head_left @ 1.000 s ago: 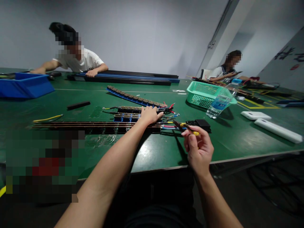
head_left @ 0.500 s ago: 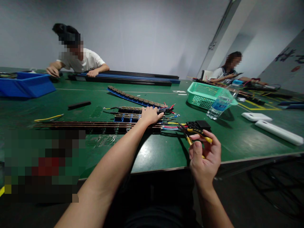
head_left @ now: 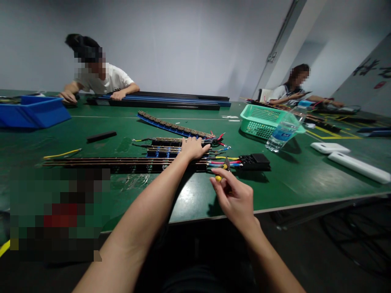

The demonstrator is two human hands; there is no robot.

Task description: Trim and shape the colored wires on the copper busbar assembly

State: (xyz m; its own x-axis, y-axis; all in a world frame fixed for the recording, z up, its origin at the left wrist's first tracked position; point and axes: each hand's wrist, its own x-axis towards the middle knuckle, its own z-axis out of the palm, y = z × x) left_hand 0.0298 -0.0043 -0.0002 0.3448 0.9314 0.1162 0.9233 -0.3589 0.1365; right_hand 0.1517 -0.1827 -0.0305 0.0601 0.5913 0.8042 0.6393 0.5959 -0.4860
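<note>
My left hand (head_left: pixel 195 149) lies spread over the dark strips, pressing on them with its thumb out to the right. Under and beside it are a short black-and-blue strip (head_left: pixel 159 152) and a long black strip with copper-coloured rods (head_left: pixel 100 162). Yellow, red and blue wires (head_left: pixel 226 162) run from the right end of the long strip to a black connector block (head_left: pixel 256 162). My right hand (head_left: pixel 236 195) is closed on yellow-handled pliers (head_left: pixel 226 166), whose dark jaws are close to these wires. The hand hides most of the handles.
Behind lies an angled blue strip (head_left: pixel 174 125). A green basket (head_left: pixel 259 122) and a leaning water bottle (head_left: pixel 279 136) stand to the right, near two white cases (head_left: pixel 359 167). A blue bin (head_left: pixel 36 112) is at left. Two people work across the table beside long profiles (head_left: pixel 171 101).
My right hand has moved left and turned over with the pliers, bringing it palm-down in front of the wires. The left hand stays on the strips.
</note>
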